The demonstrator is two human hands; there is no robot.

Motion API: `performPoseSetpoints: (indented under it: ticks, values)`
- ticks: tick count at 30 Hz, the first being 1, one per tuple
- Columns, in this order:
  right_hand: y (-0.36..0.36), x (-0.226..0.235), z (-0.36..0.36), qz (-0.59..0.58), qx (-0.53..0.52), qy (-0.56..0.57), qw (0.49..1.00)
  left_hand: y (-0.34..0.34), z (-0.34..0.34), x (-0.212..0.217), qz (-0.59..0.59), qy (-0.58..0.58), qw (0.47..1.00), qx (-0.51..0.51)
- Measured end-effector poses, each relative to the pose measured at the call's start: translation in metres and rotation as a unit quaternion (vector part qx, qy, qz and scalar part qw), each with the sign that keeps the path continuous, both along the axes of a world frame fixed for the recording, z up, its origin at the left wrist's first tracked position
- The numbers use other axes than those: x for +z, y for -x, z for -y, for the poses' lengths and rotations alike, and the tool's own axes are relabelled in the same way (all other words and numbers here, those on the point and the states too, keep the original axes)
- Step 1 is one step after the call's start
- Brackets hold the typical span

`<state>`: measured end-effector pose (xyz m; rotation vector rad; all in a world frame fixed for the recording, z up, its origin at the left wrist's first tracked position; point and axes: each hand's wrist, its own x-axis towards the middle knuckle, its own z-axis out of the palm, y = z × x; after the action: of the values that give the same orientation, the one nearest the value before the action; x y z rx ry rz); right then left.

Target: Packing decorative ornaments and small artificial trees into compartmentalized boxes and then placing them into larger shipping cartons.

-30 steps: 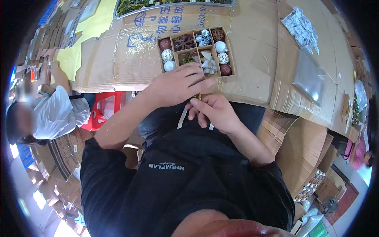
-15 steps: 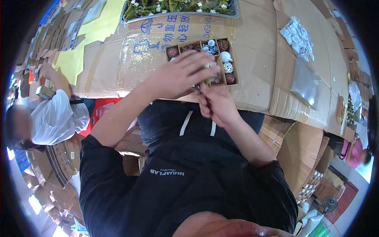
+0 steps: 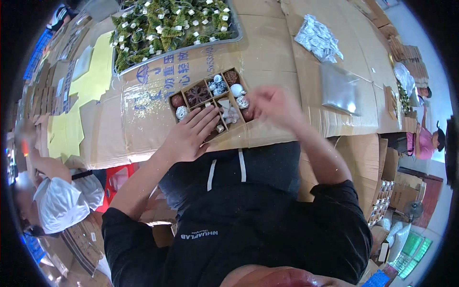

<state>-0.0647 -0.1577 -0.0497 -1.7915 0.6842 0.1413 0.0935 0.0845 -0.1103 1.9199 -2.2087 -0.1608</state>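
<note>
A shallow divided cardboard box point(image 3: 228, 132) lies at the table's front edge. Its compartments hold a brown snowflake point(image 3: 196, 94), a brown woven ball point(image 3: 231, 77), black-and-white balls point(image 3: 218, 86), a white ball point(image 3: 237, 90), a white wire ball point(image 3: 181, 112), dark red balls point(image 3: 177, 100) and pale star-like ornaments point(image 3: 230, 113). Fingers stretched out, my left hand point(image 3: 191, 135) rests over the near-left compartments and hides part of them. Just beyond the box's right side is my right hand point(image 3: 276, 107), smeared by motion; whether it holds anything cannot be made out.
At the back left stands a metal tray point(image 3: 238, 31) full of green mossy ornaments with white tags. A crumpled silvery packet point(image 3: 318, 40) and clear plastic bags point(image 3: 339, 91) lie to the right. Yellow sheets point(image 3: 67, 129) lie left, near a seated person point(image 3: 62, 193).
My hands were together over the box's front edge, a small green bit at the fingertips; now they are apart. The left lies on the box, the right has moved rightward. The view has shifted.
</note>
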Motion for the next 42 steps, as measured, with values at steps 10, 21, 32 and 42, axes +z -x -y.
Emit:
performPoseSetpoints:
  ticks: [10,21,32,42]
  values:
    - [-0.005,-0.048,0.329,-0.188,-0.293,0.502,0.792,0.007,0.012,-0.001,0.029,-0.010,1.000,-0.001]
    - [0.009,-0.040,0.376,-0.264,-0.187,0.523,0.788,0.014,0.021,0.004,0.023,0.003,1.000,-0.015]
    - [-0.011,0.020,0.059,0.056,-0.056,0.185,0.980,0.017,0.006,0.002,-0.016,0.010,0.997,0.080]
    - [-0.026,-0.054,-0.065,0.091,0.102,0.379,0.915,0.020,0.006,-0.003,-0.033,0.036,0.993,0.103]
